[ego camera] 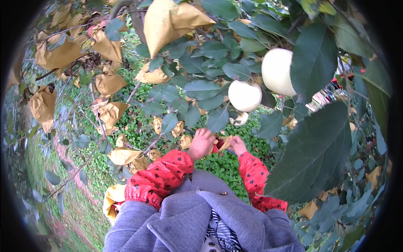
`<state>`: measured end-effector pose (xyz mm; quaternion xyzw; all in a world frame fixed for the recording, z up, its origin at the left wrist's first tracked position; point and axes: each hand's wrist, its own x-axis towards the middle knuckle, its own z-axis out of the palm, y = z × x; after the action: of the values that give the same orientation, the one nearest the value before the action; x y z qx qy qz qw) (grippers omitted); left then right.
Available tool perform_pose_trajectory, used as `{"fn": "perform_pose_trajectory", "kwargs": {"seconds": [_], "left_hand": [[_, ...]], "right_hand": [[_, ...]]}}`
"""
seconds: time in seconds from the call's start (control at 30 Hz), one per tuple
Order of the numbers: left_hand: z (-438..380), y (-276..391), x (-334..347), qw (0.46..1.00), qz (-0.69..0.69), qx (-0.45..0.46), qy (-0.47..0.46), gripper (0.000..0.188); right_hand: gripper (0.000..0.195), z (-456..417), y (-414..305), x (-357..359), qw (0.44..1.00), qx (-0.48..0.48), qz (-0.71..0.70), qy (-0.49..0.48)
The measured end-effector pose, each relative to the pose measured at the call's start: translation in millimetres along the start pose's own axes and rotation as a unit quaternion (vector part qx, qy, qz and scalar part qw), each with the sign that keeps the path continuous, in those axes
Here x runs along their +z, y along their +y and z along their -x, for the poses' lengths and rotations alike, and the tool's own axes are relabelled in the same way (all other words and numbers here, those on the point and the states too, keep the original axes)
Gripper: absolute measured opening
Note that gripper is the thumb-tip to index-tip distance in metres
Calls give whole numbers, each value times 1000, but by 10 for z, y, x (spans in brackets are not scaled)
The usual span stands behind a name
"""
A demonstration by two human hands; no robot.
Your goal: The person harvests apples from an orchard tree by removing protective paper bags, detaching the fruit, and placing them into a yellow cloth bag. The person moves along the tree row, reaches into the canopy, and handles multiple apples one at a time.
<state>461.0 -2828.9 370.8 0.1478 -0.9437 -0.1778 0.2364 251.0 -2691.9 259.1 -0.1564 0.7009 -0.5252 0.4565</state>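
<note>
Both my hands are in front of my waist, below the apple branches. My left hand (201, 144) is closed around a brown paper fruit bag (225, 143), its back turned up and hiding much of what lies under it. The fingertips of my right hand (237, 146) pinch the bag's torn or folded edge on the other side. Dark red shows between the hands; I cannot tell if it is the bag's lining or fruit. Just above hang pale, unbagged apples (245, 96), the larger one (277, 71) partly behind a leaf.
More paper-bagged fruit hangs at the upper left (110, 114) and overhead (171, 23). A big leaf (315, 157) stands close on the right. Thin branches (94, 91) cross the left side. A yellow bag or container (114, 200) sits beside my left elbow. Low green plants (225, 170) cover the ground.
</note>
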Motion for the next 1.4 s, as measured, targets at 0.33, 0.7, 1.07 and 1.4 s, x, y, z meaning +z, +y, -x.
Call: {"fn": "perform_pose_trajectory", "kwargs": {"seconds": [0.33,0.7,1.07,1.4], "left_hand": [[392,-142,-580,894,377,-232,66,44],[385,-653,-2558,887,136,-180,403,37],[-390,-678,-2888,957,8,-178,230,28],[-536,-675,-2952,954,-153,-78,246,43]], "right_hand": [[20,764,-1280,1339,950,-49,-144,-271],[36,1837,-2835,2436,833,-493,37,-249],[57,370,-3318,2508,902,-390,9,-186],[45,450,-3408,2807,730,-638,231,82]]}}
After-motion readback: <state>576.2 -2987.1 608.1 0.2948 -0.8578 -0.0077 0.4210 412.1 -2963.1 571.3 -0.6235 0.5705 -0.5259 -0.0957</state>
